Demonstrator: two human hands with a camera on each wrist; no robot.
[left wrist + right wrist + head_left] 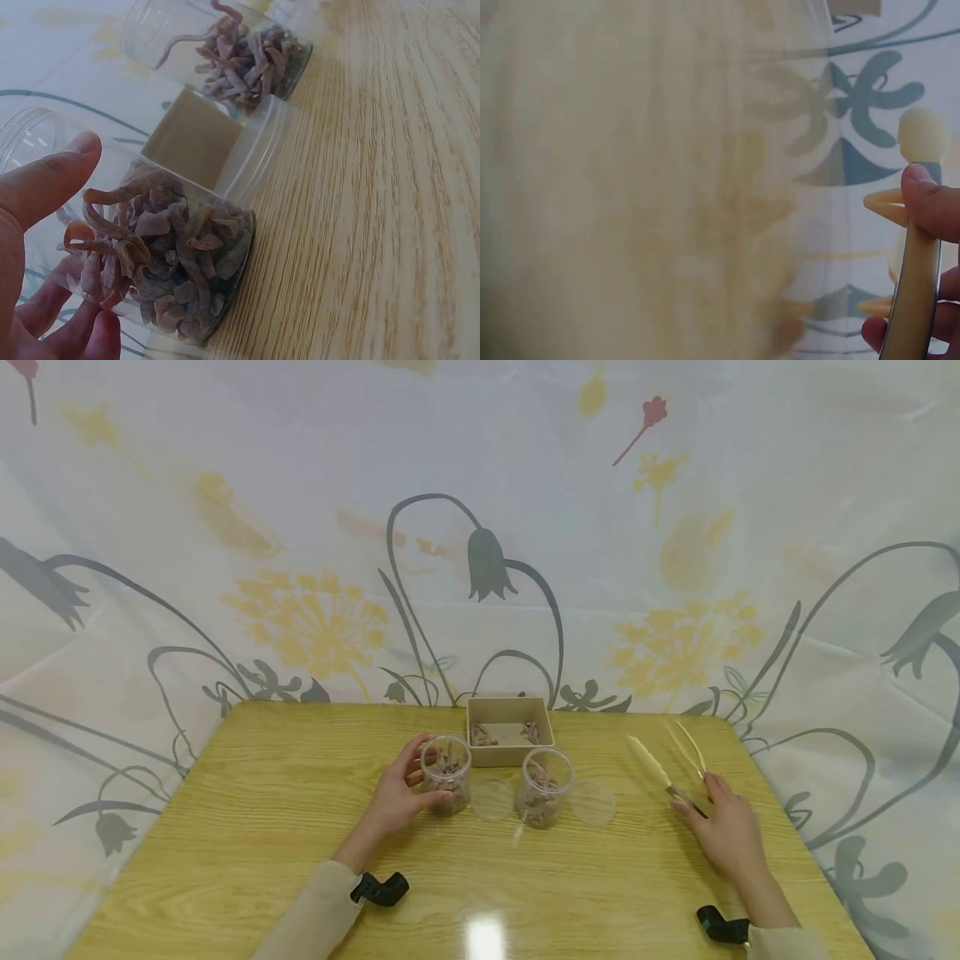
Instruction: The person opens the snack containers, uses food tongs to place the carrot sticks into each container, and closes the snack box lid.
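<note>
My left hand (393, 797) holds the left clear jar (448, 768), thumb on the near side and fingers round the far side. Brownish, twisted dried strips (176, 255) half fill that jar, which is uncapped and stands on the table. My right hand (727, 831) grips a pair of tongs (651, 763) with cream-coloured tips and dark-edged handles. The tips are spread apart and point toward the back of the table, with nothing between them. A second uncapped jar (542, 806), holding similar strips, stands right of the first.
Behind the jars sits a beige rectangular box (510, 758) with a few strips in its two sides. One translucent round lid (492, 800) lies between the jars, another lid (594, 802) right of the second jar. A flower-printed sheet (487, 635) hangs behind the wooden table (300, 793).
</note>
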